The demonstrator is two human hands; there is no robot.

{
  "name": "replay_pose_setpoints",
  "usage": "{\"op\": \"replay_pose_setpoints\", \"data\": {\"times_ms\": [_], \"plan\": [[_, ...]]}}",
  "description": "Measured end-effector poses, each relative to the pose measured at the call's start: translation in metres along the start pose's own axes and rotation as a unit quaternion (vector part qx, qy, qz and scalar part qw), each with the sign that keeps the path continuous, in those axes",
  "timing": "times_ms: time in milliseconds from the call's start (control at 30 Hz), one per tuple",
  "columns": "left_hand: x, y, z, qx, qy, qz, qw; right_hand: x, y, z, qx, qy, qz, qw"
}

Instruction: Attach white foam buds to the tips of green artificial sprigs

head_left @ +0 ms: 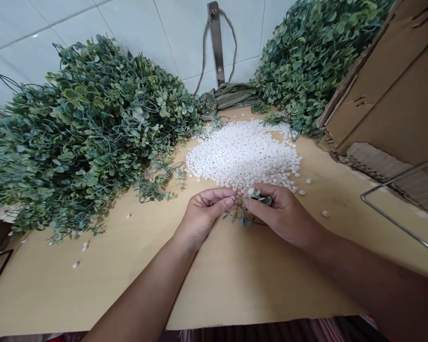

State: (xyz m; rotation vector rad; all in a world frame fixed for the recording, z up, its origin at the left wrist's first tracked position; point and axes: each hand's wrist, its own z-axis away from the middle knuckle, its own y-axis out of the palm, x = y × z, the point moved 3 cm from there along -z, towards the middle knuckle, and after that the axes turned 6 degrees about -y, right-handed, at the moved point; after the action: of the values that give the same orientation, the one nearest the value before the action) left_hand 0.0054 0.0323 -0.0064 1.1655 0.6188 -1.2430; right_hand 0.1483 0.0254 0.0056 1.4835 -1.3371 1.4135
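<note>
"what could slip?"
"your right hand (284,213) holds the leafy sprig (243,220) near the white pile (242,152); your left hand (204,209) apparently pinches a white bead (233,197). a loose pinch could drop it."

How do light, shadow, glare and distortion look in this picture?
Head view: soft light, with a small glint on the tiled wall; a soft shadow on the tan tabletop below the right hand; pieces blend together in the white pile's bright middle; tile lines slant, perhaps wide-angle distortion.
</note>
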Motion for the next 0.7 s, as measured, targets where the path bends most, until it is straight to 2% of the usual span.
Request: {"op": "replay_pose_setpoints", "data": {"times_ms": [300,700], "plan": [[0.0009,0.0036,-0.0005,0.045,0.007,0.007,0.999,-0.0030,0.0010,0.0004,0.010,0.011,-0.008,1.000],[0.0008,0.0022,-0.0006,0.042,0.006,-0.001,0.999,-0.0024,-0.0006,0.0004,-0.006,-0.004,0.015,1.000]]}}
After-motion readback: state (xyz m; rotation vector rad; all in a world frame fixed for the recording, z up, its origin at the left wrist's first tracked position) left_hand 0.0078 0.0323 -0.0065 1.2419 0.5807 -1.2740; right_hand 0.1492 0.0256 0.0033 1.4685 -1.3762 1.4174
